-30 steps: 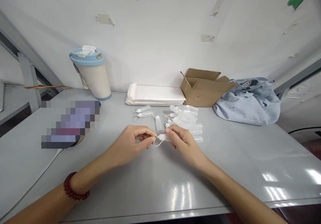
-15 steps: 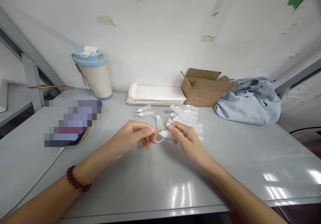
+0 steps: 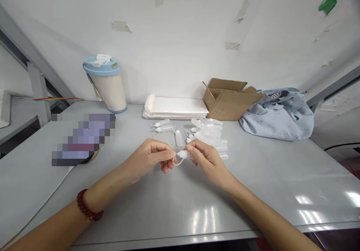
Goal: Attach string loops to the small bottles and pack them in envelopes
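Note:
Between thumb and fingers, my right hand (image 3: 206,159) grips a small translucent dropper bottle (image 3: 183,154) whose white tip points left. A thin white strap (image 3: 177,164) loops from the bottle's neck toward my left hand (image 3: 159,156). That hand pinches the strap's far end, right by the tip; the small cap there is hidden by the fingertips. Just behind the hands lies a loose pile of similar bottles (image 3: 208,132), with their straps on. Two more bottles (image 3: 164,128) and a single one (image 3: 178,138) lie to the left of the pile.
At the back stand a stack of white padded envelopes (image 3: 177,107), an open cardboard box (image 3: 230,102) and a grey-blue cloth bag (image 3: 277,117). On the left are a tumbler (image 3: 108,89) with a blue lid and a blurred phone (image 3: 87,138) on a white cable (image 3: 47,198).
Little differs. The view has tilted slightly. Both hands keep their grips, and the left fingertips have drawn back a touch from the bottle's tip.

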Demonstrator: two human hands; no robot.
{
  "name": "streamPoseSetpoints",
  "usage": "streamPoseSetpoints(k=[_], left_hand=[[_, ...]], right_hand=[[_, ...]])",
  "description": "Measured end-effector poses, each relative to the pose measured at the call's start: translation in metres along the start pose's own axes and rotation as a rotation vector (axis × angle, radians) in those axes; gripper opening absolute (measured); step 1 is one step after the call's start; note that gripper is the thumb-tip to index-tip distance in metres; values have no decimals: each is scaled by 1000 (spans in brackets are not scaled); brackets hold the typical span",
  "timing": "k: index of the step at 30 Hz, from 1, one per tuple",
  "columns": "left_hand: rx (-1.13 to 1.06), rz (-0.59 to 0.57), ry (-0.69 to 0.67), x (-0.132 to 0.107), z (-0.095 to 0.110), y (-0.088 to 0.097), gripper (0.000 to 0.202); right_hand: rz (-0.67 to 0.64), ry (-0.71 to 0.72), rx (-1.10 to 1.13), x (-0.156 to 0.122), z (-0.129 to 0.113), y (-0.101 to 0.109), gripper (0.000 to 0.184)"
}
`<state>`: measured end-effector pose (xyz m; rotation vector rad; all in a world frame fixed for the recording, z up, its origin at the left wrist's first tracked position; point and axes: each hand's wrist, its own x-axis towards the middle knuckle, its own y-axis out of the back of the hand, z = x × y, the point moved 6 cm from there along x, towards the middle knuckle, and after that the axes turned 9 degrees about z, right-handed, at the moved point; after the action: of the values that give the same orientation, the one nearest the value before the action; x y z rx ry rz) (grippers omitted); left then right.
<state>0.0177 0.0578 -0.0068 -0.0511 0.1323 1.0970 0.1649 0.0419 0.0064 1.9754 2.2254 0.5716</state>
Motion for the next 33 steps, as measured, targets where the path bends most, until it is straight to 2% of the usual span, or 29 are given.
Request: streamPoseSetpoints(k=[7, 11, 17, 23, 26, 28, 30, 33], left_hand=[[13, -7, 35, 1, -2, -2, 23], [-32, 31, 55, 3, -3, -1, 25], [-67, 67, 74, 6, -4, 1, 37], [114, 80, -39, 5, 1, 3, 34], [239, 101, -85, 6, 5, 9, 31], [333, 191, -86, 8, 8, 22, 31], [437, 350, -90, 10, 12, 41, 31], [545, 542, -53, 12, 12, 64, 33]], right_hand=[[-24, 23, -27, -1, 2, -2, 27], [-20, 38, -76, -1, 0, -1, 25], [29, 74, -106, 0, -2, 0, 27], [40, 89, -126, -2, -3, 0, 29], [59, 149, -241, -1, 0, 0, 30], [76, 277, -412, -1, -1, -2, 44], [63, 415, -643, -1, 0, -9, 56], [6, 513, -941, -1, 7, -20, 55]])
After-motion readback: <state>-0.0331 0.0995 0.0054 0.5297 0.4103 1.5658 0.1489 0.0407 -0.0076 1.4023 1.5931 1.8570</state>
